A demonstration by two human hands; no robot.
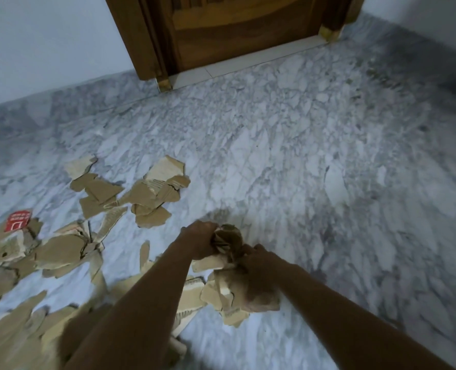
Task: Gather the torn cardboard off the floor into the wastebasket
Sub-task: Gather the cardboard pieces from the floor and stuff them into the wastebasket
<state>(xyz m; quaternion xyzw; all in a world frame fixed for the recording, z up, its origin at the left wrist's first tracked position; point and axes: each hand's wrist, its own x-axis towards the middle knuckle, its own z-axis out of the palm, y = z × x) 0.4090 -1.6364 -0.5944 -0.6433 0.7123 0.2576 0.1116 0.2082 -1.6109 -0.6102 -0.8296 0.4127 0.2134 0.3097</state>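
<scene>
Both my hands meet low in the middle of the head view around a bunch of torn brown cardboard pieces. My left hand grips the bunch from the left, and my right hand grips it from the right. More torn pieces hang or lie under my right hand. Several loose scraps lie on the marble floor to the left, in a far cluster and a near heap. One scrap carries a red label. No wastebasket is in view.
A wooden door in its frame stands at the back, with pale walls on either side. Grey-white marble floor stretches to the right and ahead. Cardboard also spreads along the bottom left under my left forearm.
</scene>
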